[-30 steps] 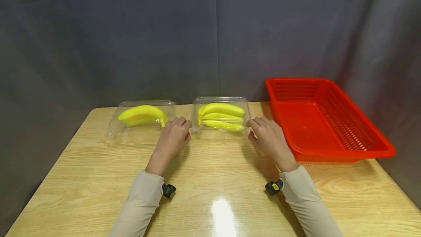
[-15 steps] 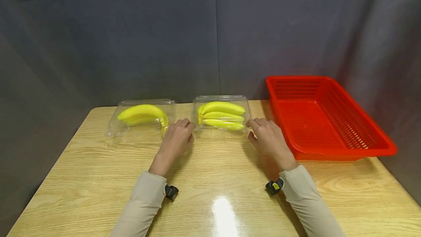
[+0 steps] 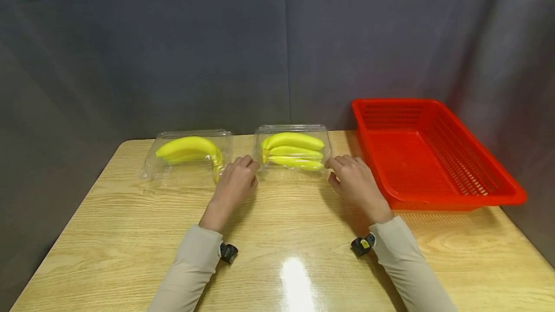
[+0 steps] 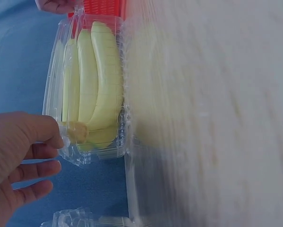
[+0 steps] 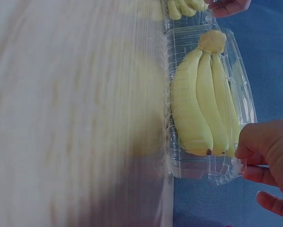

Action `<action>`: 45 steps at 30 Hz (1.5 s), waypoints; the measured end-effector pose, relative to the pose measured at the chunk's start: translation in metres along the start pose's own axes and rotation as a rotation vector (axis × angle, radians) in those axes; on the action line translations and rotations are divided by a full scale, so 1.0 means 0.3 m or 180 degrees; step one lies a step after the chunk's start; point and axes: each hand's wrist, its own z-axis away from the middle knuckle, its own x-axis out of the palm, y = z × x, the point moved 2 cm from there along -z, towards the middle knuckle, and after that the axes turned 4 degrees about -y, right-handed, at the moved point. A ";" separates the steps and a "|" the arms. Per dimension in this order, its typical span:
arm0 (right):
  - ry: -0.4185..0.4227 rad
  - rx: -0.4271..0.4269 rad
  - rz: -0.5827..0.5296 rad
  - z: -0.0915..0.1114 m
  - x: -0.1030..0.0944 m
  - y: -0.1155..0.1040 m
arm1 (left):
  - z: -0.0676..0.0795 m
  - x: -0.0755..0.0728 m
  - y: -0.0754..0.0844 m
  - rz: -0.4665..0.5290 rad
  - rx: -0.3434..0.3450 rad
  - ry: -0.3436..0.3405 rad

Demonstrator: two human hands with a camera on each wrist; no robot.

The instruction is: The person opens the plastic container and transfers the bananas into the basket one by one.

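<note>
A clear plastic clamshell box [image 3: 295,129] with a bunch of yellow bananas [image 3: 292,150] inside lies closed near the table's back edge. My left hand [image 3: 236,179] is at its front left corner; in the left wrist view, the fingertips [image 4: 57,141] meet the plastic there, the other fingers loosely bent. At the front right corner my right hand [image 3: 353,179] pinches the box's edge between thumb and finger, as the right wrist view shows. Just left of my left hand sits a second clear clamshell box [image 3: 151,165], also holding bananas [image 3: 188,147].
A red plastic basket [image 3: 433,200] with slotted walls stands at the right, close beside my right hand. The wooden table [image 3: 277,235] stretches in front of the boxes. A dark grey curtain [image 3: 208,52] hangs behind the table's back edge.
My left hand has moved slightly right, from between the two boxes to the middle box's front left corner. My right hand has kept its place at the other corner.
</note>
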 end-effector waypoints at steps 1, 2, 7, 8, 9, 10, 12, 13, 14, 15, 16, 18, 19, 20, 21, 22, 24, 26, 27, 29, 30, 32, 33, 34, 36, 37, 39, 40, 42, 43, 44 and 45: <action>-0.0008 0.0003 -0.0006 0.000 -0.001 0.000 | -0.001 0.000 0.001 -0.0002 0.0001 0.0004; -0.0019 0.0009 -0.0015 0.000 -0.003 0.000 | -0.002 0.000 0.002 0.0011 0.0001 -0.0001; -0.0073 0.0031 -0.0077 0.007 -0.003 -0.010 | 0.006 0.006 0.006 0.0063 -0.0022 -0.0036; -0.0092 0.0028 -0.0088 0.006 -0.003 -0.013 | 0.008 0.007 0.006 0.0073 -0.0028 -0.0039; -0.0101 0.0019 -0.0085 0.006 -0.003 -0.015 | 0.010 0.008 0.005 0.0064 -0.0026 -0.0034; -0.0105 0.0003 -0.0074 0.005 -0.003 -0.017 | 0.011 0.009 0.005 0.0056 -0.0018 -0.0025; -0.0109 -0.0025 -0.0053 0.003 -0.005 -0.021 | 0.012 0.009 0.003 0.0048 0.0004 -0.0003; -0.0117 -0.0031 -0.0047 0.003 -0.007 -0.022 | 0.012 0.009 0.002 0.0040 0.0025 0.0002; -0.0128 -0.0034 -0.0052 0.003 -0.008 -0.022 | 0.012 0.008 0.001 0.0034 0.0044 0.0008; -0.0125 -0.0037 -0.0055 0.004 -0.010 -0.024 | 0.011 0.007 0.000 0.0028 0.0065 0.0012; -0.0135 -0.0034 -0.0075 0.004 -0.012 -0.026 | 0.011 0.005 -0.001 0.0025 0.0083 0.0021; -0.0167 -0.0028 -0.0151 0.003 -0.014 -0.029 | 0.011 0.001 -0.002 -0.0002 0.0109 0.0041; -0.0182 -0.0028 -0.0187 0.002 -0.014 -0.030 | 0.011 -0.002 -0.003 -0.0011 0.0117 0.0046; -0.0193 -0.0039 -0.0211 0.000 -0.015 -0.031 | 0.010 -0.005 -0.004 -0.0015 0.0119 0.0056; -0.0201 -0.0055 -0.0231 -0.001 -0.015 -0.031 | 0.011 -0.008 -0.004 -0.0026 0.0124 0.0064; -0.0202 -0.0072 -0.0253 -0.003 -0.014 -0.032 | 0.011 -0.010 -0.004 -0.0037 0.0131 0.0063; -0.0187 -0.0113 -0.0271 -0.002 -0.014 -0.032 | 0.011 -0.012 -0.003 -0.0056 0.0153 0.0045; -0.0165 -0.0172 -0.0269 0.002 -0.015 -0.033 | 0.011 -0.012 0.000 -0.0107 0.0195 0.0012; -0.0159 -0.0209 -0.0266 0.005 -0.015 -0.033 | 0.012 -0.013 0.002 -0.0143 0.0219 -0.0003; -0.0160 -0.0312 -0.0248 0.011 -0.016 -0.034 | 0.012 -0.014 0.007 -0.0207 0.0257 -0.0032; -0.0161 -0.0366 -0.0232 0.013 -0.016 -0.034 | 0.012 -0.015 0.010 -0.0238 0.0270 -0.0045; -0.0164 -0.0469 -0.0191 0.017 -0.018 -0.034 | 0.014 -0.018 0.014 -0.0288 0.0282 -0.0068; -0.0165 -0.0520 -0.0172 0.018 -0.019 -0.034 | 0.014 -0.019 0.016 -0.0307 0.0284 -0.0078; -0.0162 -0.0564 -0.0155 0.019 -0.020 -0.034 | 0.015 -0.020 0.017 -0.0325 0.0285 -0.0090; -0.0153 -0.0646 -0.0110 0.018 -0.023 -0.034 | 0.017 -0.022 0.020 -0.0350 0.0286 -0.0110; -0.0148 -0.0691 -0.0087 0.017 -0.024 -0.034 | 0.018 -0.023 0.021 -0.0364 0.0288 -0.0117; -0.0142 -0.0779 -0.0056 0.014 -0.029 -0.035 | 0.019 -0.026 0.023 -0.0397 0.0293 -0.0123; -0.0137 -0.0817 -0.0050 0.013 -0.032 -0.035 | 0.019 -0.028 0.024 -0.0411 0.0295 -0.0123; -0.0132 -0.0880 -0.0047 0.010 -0.036 -0.034 | 0.018 -0.030 0.024 -0.0443 0.0306 -0.0133; -0.0130 -0.0900 -0.0058 0.009 -0.039 -0.034 | 0.017 -0.032 0.025 -0.0466 0.0318 -0.0136; -0.0129 -0.0914 -0.0067 0.007 -0.040 -0.033 | 0.016 -0.033 0.025 -0.0487 0.0329 -0.0141; -0.0123 -0.0929 -0.0072 0.006 -0.041 -0.031 | 0.015 -0.036 0.025 -0.0505 0.0344 -0.0147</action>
